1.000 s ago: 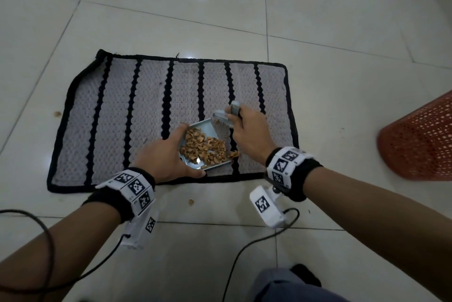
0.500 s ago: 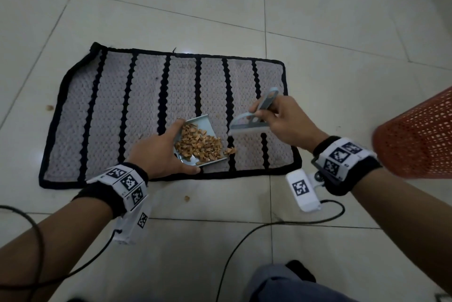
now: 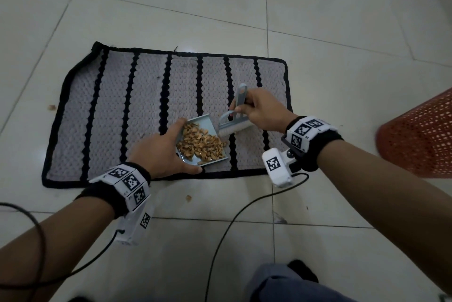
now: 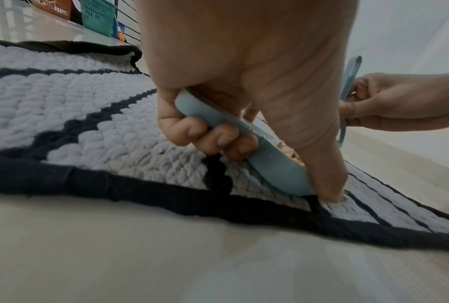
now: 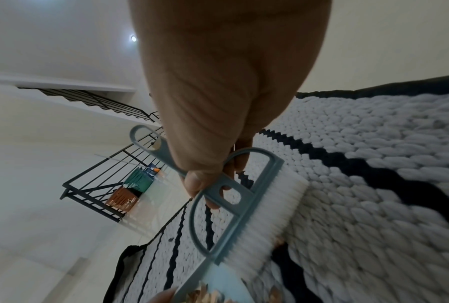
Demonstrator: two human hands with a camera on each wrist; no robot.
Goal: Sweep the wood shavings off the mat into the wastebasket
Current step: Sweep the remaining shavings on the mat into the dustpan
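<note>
A grey mat (image 3: 151, 96) with black stripes lies on the tiled floor. My left hand (image 3: 161, 152) grips a small blue dustpan (image 3: 210, 123) that rests on the mat's near edge, its fingers (image 4: 218, 139) curled under the handle. A heap of brown wood shavings (image 3: 199, 146) fills the pan. My right hand (image 3: 261, 111) holds a blue hand brush (image 3: 236, 123) by its handle, white bristles (image 5: 267, 221) down on the mat at the pan's open edge. The red mesh wastebasket (image 3: 420, 135) stands at the right.
Stray shavings lie on the floor, one (image 3: 51, 107) left of the mat and one (image 3: 188, 197) in front of it. Black cables (image 3: 234, 213) trail over the tiles near my arms. A dark metal rack (image 5: 109, 184) with coloured baskets stands beyond the mat.
My right hand swung the brush out to the right and lifted it, then brought it back down beside the pan's open edge. The dustpan and left hand stayed put.
</note>
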